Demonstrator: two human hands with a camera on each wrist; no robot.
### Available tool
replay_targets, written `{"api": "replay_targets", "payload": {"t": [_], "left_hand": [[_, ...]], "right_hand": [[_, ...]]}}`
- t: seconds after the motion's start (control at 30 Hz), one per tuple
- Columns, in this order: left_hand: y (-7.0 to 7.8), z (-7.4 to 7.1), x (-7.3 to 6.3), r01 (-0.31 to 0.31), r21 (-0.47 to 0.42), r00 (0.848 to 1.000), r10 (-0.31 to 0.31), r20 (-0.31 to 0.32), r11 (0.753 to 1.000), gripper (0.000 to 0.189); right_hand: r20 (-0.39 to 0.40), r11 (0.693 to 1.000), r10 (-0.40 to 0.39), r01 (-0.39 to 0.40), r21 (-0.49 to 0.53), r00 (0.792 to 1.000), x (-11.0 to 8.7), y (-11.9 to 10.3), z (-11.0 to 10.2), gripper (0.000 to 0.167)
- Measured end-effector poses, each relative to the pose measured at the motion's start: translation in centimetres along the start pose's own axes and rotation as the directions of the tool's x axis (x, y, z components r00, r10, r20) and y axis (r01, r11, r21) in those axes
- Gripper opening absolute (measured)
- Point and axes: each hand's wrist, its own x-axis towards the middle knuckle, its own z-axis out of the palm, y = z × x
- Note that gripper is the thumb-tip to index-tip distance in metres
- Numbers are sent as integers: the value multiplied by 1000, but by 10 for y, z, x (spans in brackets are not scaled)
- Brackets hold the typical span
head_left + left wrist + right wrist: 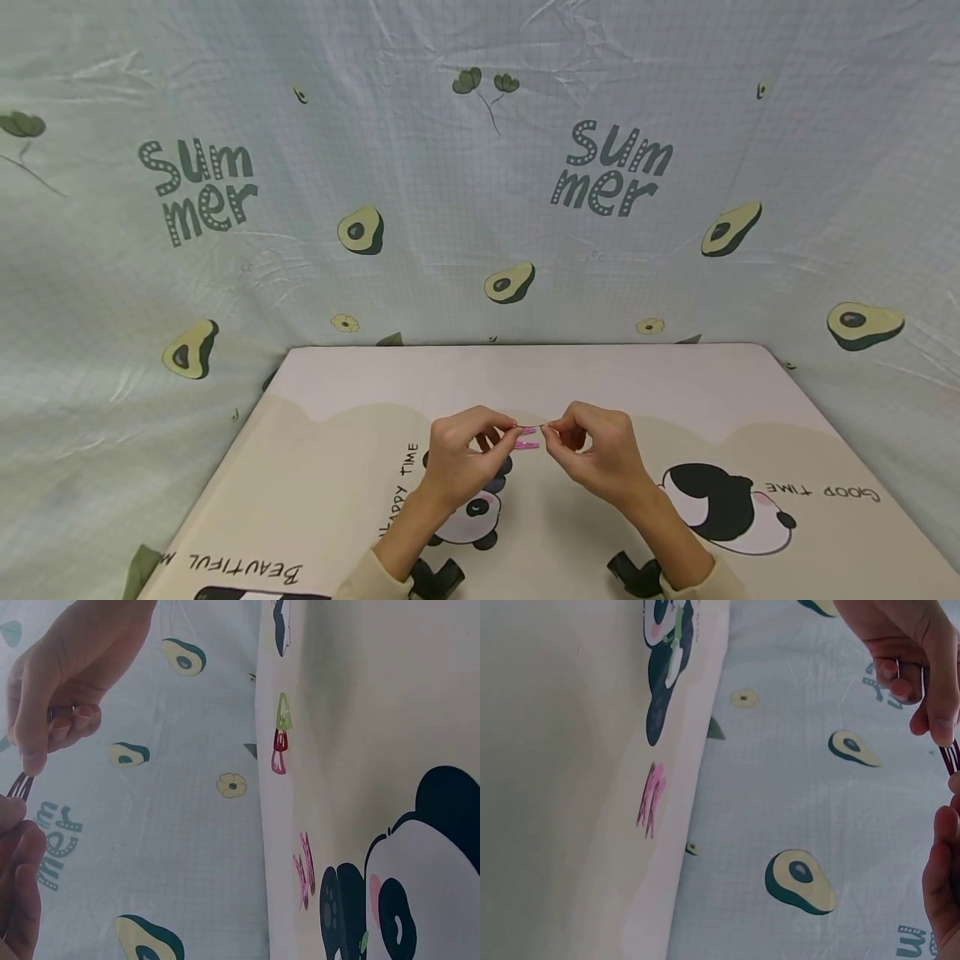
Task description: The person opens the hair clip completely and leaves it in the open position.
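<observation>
Both hands meet above the table's far half, each pinching an end of a small dark hair clip [20, 787] with slim prongs. My left hand [467, 450] grips one end between thumb and finger. The opposite end sits in the pinch of my right hand [596, 450]. Under the hands, several pink hair clips [527, 445] lie in a small group on the tabletop. In the left wrist view, a green clip [283, 712], a red clip [280, 740] and a pink clip [278, 763] form a line end to end on the table; the right hand hides them in the head view.
The table [337, 500] has a beige cover printed with pandas and lettering. Behind it hangs a pale cloth [420, 167] with avocado prints. Black straps or mounts [636, 575] sit at both wrists near the front.
</observation>
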Motion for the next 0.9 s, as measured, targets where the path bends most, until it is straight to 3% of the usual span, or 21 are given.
{"api": "replay_targets", "payload": {"t": [0.9], "left_hand": [[-2, 0, -1, 7, -3, 1000, -7, 3, 1000, 9]], "right_hand": [[-8, 1000, -23, 23, 10, 1000, 0, 2, 2, 27]]}}
